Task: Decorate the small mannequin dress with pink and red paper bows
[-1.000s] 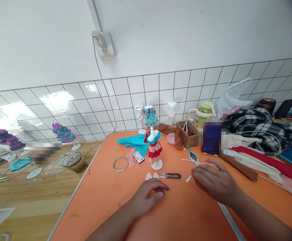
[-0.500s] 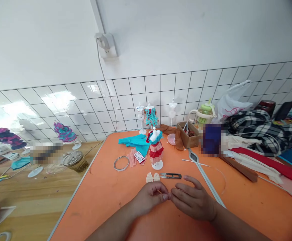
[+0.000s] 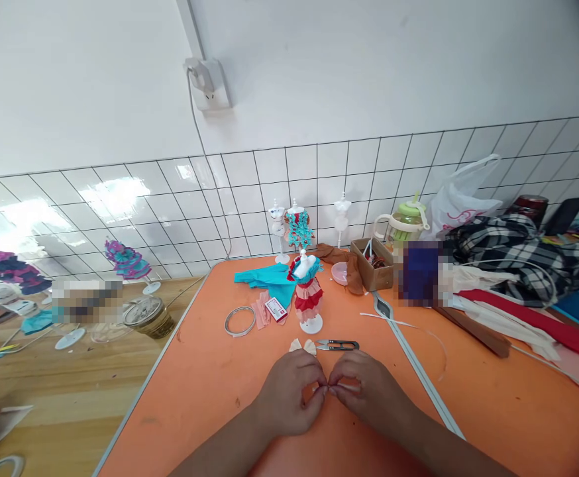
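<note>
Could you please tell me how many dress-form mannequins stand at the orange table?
4: the front mannequin in red, pink and turquoise; behind it, near the tiled wall, the left mannequin, the turquoise-trimmed mannequin and the right mannequin. Others could be hidden.

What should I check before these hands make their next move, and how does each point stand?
1. Left-hand grip pinched: ok, thumb and finger meet.
2. Right-hand grip pinched beside it: ok.
3. What the fingertips hold: cannot tell, too small.
4. Black-handled metal thread snips clear of the right hand: cannot tell, they meet in view.
5. Pale peach, fan-shaped fabric piece fully visible: not ok, partly hidden behind the left hand.
6. Small white dress form in red-and-pink ruffles upright: ok.
</note>
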Motion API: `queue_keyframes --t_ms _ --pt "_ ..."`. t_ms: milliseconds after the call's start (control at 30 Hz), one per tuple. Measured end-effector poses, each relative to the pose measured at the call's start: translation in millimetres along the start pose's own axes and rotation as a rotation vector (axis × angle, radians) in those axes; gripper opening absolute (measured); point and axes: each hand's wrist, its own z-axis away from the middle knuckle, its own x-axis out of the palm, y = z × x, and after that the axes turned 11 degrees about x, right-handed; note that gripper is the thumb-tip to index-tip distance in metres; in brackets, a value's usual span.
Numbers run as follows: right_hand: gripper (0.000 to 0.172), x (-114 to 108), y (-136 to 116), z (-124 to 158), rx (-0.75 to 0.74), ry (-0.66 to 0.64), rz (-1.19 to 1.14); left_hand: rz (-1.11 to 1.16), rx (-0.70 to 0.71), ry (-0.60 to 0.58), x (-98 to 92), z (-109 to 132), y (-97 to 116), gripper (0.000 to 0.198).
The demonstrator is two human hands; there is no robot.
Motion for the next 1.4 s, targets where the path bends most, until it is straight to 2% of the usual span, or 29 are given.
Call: queue_keyframes --t_ms 100,200,267,300,367,400,467,500,600,667,767,933,1000,1100,1200,1233,1300,1400 --pt "0.011 4.2 -1.9 4.8 -0.103 0.122 0.052 0.092 -0.042 0.07 4.8 -1.0 1.6 0.013" --pt "0.022 7.1 -10.1 14.3 -0.325 0.292 0.161 0.293 -0.182 0.185 12.3 -4.5 1.5 0.01" --pt "0.027 5.3 -15.7 18.5 -0.453 0.331 0.184 0.447 -0.286 0.239 16.2 -7.2 -1.8 0.009" --pt "0.028 2.0 -16.4 18.4 -0.469 0.325 0.177 0.52 -0.33 0.257 17.2 -8.1 -4.5 0.011" --pt "0.027 -11.0 -9.3 12.0 -0.352 0.259 0.15 0.641 -0.392 0.282 16.9 -8.8 -11.1 0.019" --pt "0.027 -20.8 -0.2 6.0 -0.219 0.214 0.136 0.691 -0.412 0.292 15.8 -8.5 -14.4 0.023" --pt "0.03 -44.9 28.1 -8.9 0.113 0.06 0.096 0.774 -0.442 0.302 12.4 -7.0 -20.1 0.027" --pt "0.028 -57.6 45.8 -16.2 0.248 0.025 0.07 0.81 -0.455 0.305 10.8 -6.1 -22.2 0.028" --pt "0.024 -88.4 97.3 -31.3 0.584 -0.115 0.037 0.886 -0.484 0.32 8.0 -4.2 -25.5 0.033" --pt "0.031 -97.5 120.4 -34.9 0.643 -0.207 -0.065 0.907 -0.503 0.334 8.3 -4.1 -25.6 0.034" --pt "0.041 -95.9 136.2 -37.6 0.672 -0.284 -0.173 0.923 -0.524 0.341 9.8 -5.3 -24.2 0.031" --pt "0.03 -84.3 149.8 -50.0 0.816 -0.241 0.065 0.927 -0.519 0.296 10.9 -6.8 -22.3 0.028" --pt "0.027 -85.1 155.9 -55.0 0.823 -0.239 0.155 0.933 -0.514 0.295 11.0 -6.5 -22.9 0.027" --pt "0.025 -92.5 154.7 -57.2 0.765 -0.239 0.367 0.938 -0.536 0.313 10.6 -5.2 -24.9 0.023" --pt "0.027 -96.7 128.7 -49.6 0.646 -0.098 0.671 1.064 -0.559 0.341 8.8 -3.9 -27.1 0.025" --pt "0.027 -94.9 114.4 -45.2 0.565 -0.003 0.749 1.145 -0.551 0.34 7.9 -3.6 -27.7 0.029" --pt "0.02 -85.5 81.4 -35.6 0.365 0.14 0.758 1.325 -0.512 0.323 6.3 -3.7 -28.5 0.042" --pt "0.016 -61.7 35.5 -25.8 -0.106 0.278 0.607 1.53 -0.444 0.311 4.6 -4.6 -29.2 0.051"
